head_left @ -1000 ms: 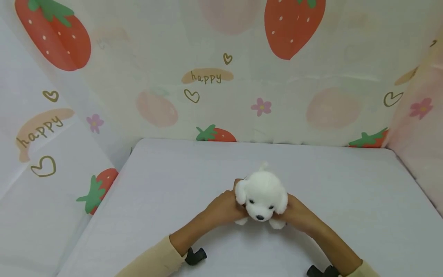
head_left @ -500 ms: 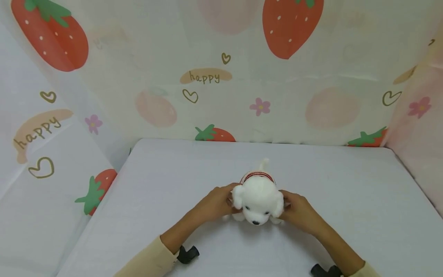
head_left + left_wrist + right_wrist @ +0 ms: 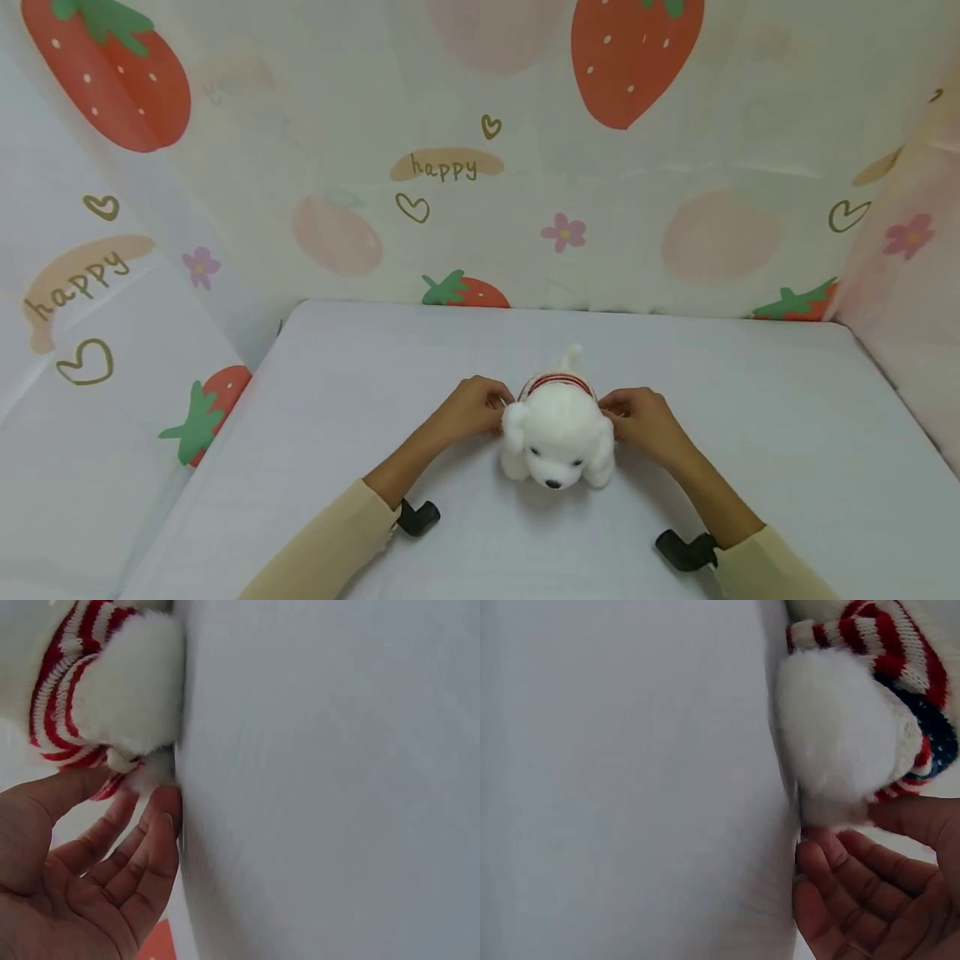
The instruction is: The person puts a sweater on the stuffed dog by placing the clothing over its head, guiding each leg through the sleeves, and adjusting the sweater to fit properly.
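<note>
A white plush dog [image 3: 558, 433] in a red-and-white striped knit sweater [image 3: 56, 712] stands on the white table, its face toward me and its tail up. My left hand [image 3: 476, 406] is beside the dog, behind its ear; thumb and forefinger pinch it low at the sweater's edge, near a small white paw [image 3: 154, 771]. On the other side my right hand [image 3: 637, 412] pinches the dog's fur low down, thumb above and fingers near the tabletop. A fluffy front leg [image 3: 832, 724] shows close by. The ears partly hide the fingertips in the head view.
The white tabletop [image 3: 375, 350] extends all around the dog. Behind it hangs a sheet [image 3: 622, 192] printed with strawberries, hearts and flowers, with similar sheets on both sides. Black camera mounts [image 3: 418, 517] sit at both wrists.
The plush dog's head has lowered and shifted slightly left, and its sweater shows behind the head. Both hands have moved from beneath its head back to its sides.
</note>
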`<move>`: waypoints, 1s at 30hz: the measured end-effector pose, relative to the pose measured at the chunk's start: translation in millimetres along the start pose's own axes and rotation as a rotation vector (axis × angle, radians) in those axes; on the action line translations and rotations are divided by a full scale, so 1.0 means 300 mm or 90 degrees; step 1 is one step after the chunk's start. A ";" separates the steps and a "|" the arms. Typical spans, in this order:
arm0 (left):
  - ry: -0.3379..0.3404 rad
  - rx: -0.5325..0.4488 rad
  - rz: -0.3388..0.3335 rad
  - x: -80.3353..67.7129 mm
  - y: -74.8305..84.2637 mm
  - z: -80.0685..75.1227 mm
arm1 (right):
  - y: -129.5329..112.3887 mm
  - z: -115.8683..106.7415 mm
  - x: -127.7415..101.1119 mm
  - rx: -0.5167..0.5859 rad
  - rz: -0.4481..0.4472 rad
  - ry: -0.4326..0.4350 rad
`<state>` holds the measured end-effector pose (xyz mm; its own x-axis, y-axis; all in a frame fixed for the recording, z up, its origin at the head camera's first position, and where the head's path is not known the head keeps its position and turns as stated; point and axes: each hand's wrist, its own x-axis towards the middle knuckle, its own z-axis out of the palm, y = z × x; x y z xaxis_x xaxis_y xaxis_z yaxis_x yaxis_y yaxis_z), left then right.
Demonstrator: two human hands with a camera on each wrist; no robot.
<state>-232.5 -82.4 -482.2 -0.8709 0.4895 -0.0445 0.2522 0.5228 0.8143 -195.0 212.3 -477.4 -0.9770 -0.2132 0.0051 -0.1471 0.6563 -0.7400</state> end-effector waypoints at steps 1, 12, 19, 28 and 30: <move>0.000 0.006 0.004 0.006 -0.001 0.003 | -0.003 0.005 0.004 -0.016 -0.005 0.010; 0.056 0.134 -0.011 -0.015 0.006 -0.015 | -0.017 -0.006 -0.005 -0.049 -0.012 0.032; -0.041 0.062 0.048 -0.067 0.045 -0.022 | -0.078 -0.038 -0.100 -0.021 -0.041 0.072; -0.108 0.036 0.082 -0.066 0.036 0.018 | -0.100 0.037 -0.149 0.053 -0.068 -0.024; -0.092 0.044 0.084 -0.063 0.042 0.030 | -0.094 0.049 -0.140 0.043 -0.077 -0.009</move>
<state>-209.2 -78.8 -476.3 -0.7601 0.6493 -0.0261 0.3931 0.4914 0.7772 -147.6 192.0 -466.6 -0.9505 -0.2980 0.0875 -0.2520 0.5751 -0.7783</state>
